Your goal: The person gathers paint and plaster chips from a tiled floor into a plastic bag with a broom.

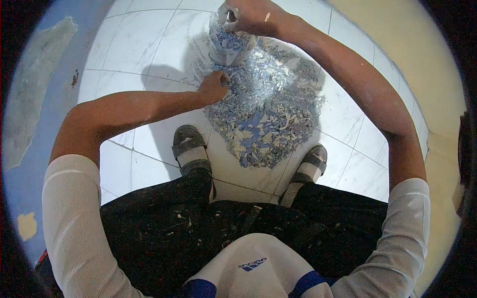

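A heap of paint flakes [258, 126], blue, white and grey, is spread over the floor in front of me. At its far left edge stands a clear plastic container [233, 47] with similar flakes inside. My right hand [241, 19] has its fingers closed at the top of this container, gripping its rim. Nearer to me, my left hand [214, 88] is at the left edge of the heap, just below the container. Its fingers are curled in, and whatever they may hold is hidden.
White marbled tiles [134, 49] cover the floor. My sandalled feet, the left [189, 149] and the right [313, 161], are on the near side of the heap. A blue wall with peeled patches [42, 94] rises on the left, a cream wall [397, 30] on the right.
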Demonstrator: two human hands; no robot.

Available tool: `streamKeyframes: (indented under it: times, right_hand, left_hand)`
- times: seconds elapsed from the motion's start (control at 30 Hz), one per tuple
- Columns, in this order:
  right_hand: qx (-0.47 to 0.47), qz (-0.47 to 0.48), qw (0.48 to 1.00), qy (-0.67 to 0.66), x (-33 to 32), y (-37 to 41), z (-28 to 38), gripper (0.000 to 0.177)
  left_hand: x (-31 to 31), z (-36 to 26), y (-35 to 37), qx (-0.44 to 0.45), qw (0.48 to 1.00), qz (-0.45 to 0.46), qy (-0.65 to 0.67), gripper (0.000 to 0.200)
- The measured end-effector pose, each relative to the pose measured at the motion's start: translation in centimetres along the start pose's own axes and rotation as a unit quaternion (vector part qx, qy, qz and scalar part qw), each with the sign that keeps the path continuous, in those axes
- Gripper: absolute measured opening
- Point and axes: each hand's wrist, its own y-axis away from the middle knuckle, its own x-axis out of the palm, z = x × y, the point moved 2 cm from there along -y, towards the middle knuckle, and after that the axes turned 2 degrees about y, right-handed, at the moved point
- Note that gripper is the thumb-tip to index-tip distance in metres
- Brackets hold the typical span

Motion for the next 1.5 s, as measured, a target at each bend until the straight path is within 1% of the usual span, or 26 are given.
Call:
streamKeyframes:
  times: [0.1, 0.13, 0.2, 0.23, 0.3, 0.33, 0.43, 0.47, 0.53, 0.57, 0.6, 0.67, 0.73, 0.77, 0.8, 0.83, 0.87, 0.93, 1.0, 1.03, 1.1, 1.17, 1.27, 1.37, 1.47, 1.5]
  right_hand:
    - [-0.009, 0.005, 1.0, 0.001, -0.7, 0.1, -0.2, 0.021]
    - [-0.05, -0.035, 0.998, -0.006, -1.0, 0.5, -0.3, 0.022]
    - [-0.134, -0.116, 0.984, -0.023, -2.0, 1.5, -0.1, 0.026]
    - [-0.078, -0.106, 0.99, -0.042, -2.1, 1.9, -0.4, 0.027]
    - [0.039, -0.081, 0.993, -0.074, -3.8, 3.4, 0.3, 0.03]
    - [0.053, -0.091, 0.99, -0.094, -3.6, 4.2, -0.1, 0.031]
    - [0.122, -0.176, 0.971, -0.102, -1.5, 6.9, -2.3, 0.023]
    - [0.075, -0.165, 0.983, -0.004, 3.3, 8.2, -7.2, 0.053]
    - [0.173, 0.009, 0.984, -0.035, 6.0, 11.1, -8.0, 0.056]
    - [0.201, 0.075, 0.975, -0.052, 7.4, 12.7, -7.7, 0.059]
    - [0.227, 0.14, 0.962, -0.065, 8.9, 14.3, -7.3, 0.061]
    - [0.236, 0.227, 0.936, -0.128, 9.7, 16.8, -5.2, 0.068]
    - [0.225, 0.246, 0.93, -0.154, 10.8, 17.9, -3.8, 0.079]
    - [0.22, 0.256, 0.926, -0.168, 11.3, 18.5, -3.1, 0.085]
    - [0.207, 0.249, 0.936, -0.136, 11.7, 18.4, -2.3, 0.087]
    - [0.195, 0.242, 0.945, -0.104, 12.1, 18.2, -1.4, 0.089]
    - [0.214, 0.291, 0.925, -0.115, 11.3, 17.0, -0.3, 0.09]
    - [0.19, 0.332, 0.92, -0.083, 13.6, 17.1, -0.3, 0.084]
    - [0.17, 0.314, 0.931, -0.076, 14.5, 17.3, -0.1, 0.07]
    - [0.162, 0.275, 0.944, -0.084, 14.7, 17.6, 0.0, 0.059]
    - [0.144, 0.211, 0.963, -0.086, 14.8, 17.7, 0.2, 0.047]
    - [0.124, 0.162, 0.976, -0.073, 15.0, 17.8, 0.3, 0.041]
    - [0.155, 0.265, 0.949, -0.073, 16.3, 17.7, 0.0, 0.033]
    - [0.103, 0.227, 0.967, -0.051, 16.9, 17.9, -0.4, 0.03]
    - [0.101, 0.169, 0.978, -0.07, 16.6, 17.9, -0.2, 0.033]
    - [0.105, 0.198, 0.972, -0.068, 16.2, 17.9, -0.1, 0.033]
  left_hand:
    - [-0.1, -0.6, 0.2, 0.021, 1.0, -0.013, -0.017, 0.021]
    - [-0.1, -0.9, 0.2, 0.031, 0.999, -0.016, -0.022, 0.021]
    - [-0.2, -1.6, -0.2, -0.014, 0.999, 0.008, -0.033, 0.026]
    - [-0.4, -1.8, -0.2, -0.037, 0.998, 0.019, -0.039, 0.029]
    - [0.6, -0.3, 0.0, -0.018, 0.979, -0.075, -0.191, 0.04]
    - [1.2, 0.3, -0.2, -0.005, 0.957, -0.121, -0.263, 0.045]
    - [-1.0, -2.3, 0.0, -0.08, 0.979, -0.054, -0.181, 0.077]
    - [-1.2, -3.0, 0.0, -0.092, 0.98, -0.041, -0.17, 0.076]
    - [-1.0, -3.3, 0.1, -0.116, 0.982, -0.012, -0.147, 0.076]
    - [0.3, -1.3, -0.4, -0.08, 0.978, -0.001, -0.195, 0.076]
    - [2.4, 2.4, -1.2, -0.044, 0.969, 0.009, -0.242, 0.076]
    - [3.5, 2.5, -1.0, -0.038, 0.974, 0.018, -0.225, 0.071]
    - [2.2, -2.8, 0.9, -0.098, 0.99, 0.015, -0.097, 0.062]
    - [3.2, -1.7, 0.7, -0.06, 0.991, 0.026, -0.118, 0.064]
    - [4.1, -0.8, 0.4, -0.022, 0.99, 0.037, -0.138, 0.067]
    - [4.9, 0.2, 0.3, -0.028, 0.992, 0.05, -0.113, 0.068]
    - [5.1, -0.1, 0.4, -0.036, 0.993, 0.063, -0.088, 0.069]
    - [2.4, -6.1, 1.8, -0.138, 0.985, 0.09, 0.054, 0.067]
    - [3.0, -5.0, 1.8, -0.102, 0.991, 0.077, 0.035, 0.066]
    - [3.3, -4.5, 1.8, -0.083, 0.994, 0.071, 0.026, 0.065]
    - [3.0, -4.7, 1.7, -0.083, 0.993, 0.077, 0.043, 0.065]
    - [2.7, -4.9, 1.8, -0.082, 0.992, 0.082, 0.042, 0.064]
    - [2.3, -5.2, 1.8, -0.063, 0.995, 0.082, 0.014, 0.064]
    - [2.5, -4.6, 1.6, -0.034, 0.997, 0.075, -0.015, 0.065]
    - [2.8, -4.7, 1.7, -0.036, 0.995, 0.08, -0.04, 0.065]
    - [2.7, -5.1, 2.0, -0.035, 0.995, 0.085, -0.039, 0.065]
